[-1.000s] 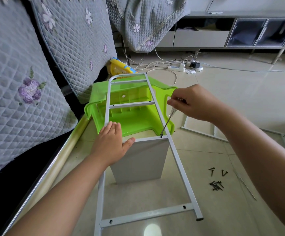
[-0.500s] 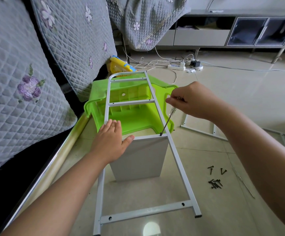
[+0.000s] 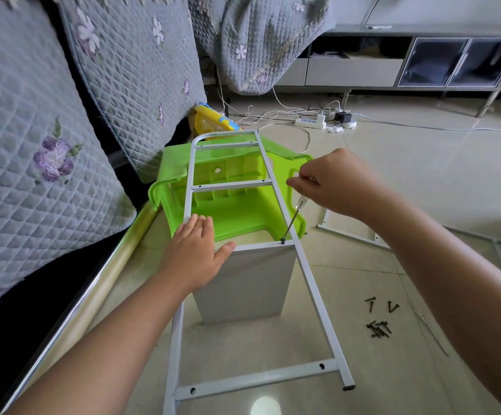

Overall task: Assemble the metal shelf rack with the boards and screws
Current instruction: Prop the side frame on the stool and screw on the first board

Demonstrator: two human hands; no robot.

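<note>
Basically nothing's shifted: right hand (image 3: 337, 182) keeps pinching the screwdriver (image 3: 293, 217) on that screw (image 3: 282, 241), left hand (image 3: 196, 254) stays flat on the frame (image 3: 315, 283), so it's mid-tightening.

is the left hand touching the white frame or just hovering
Touching. The head view shows the left hand lying flat on the white frame, its thumb along the crossbar above the board.

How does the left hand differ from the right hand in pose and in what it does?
The left hand lies flat with straight fingers on the white frame and board; the right hand is curled and pinches the screwdriver. The left hand sits lower, on the frame; the right hand is raised above it. Both work at the same crossbar.
</note>
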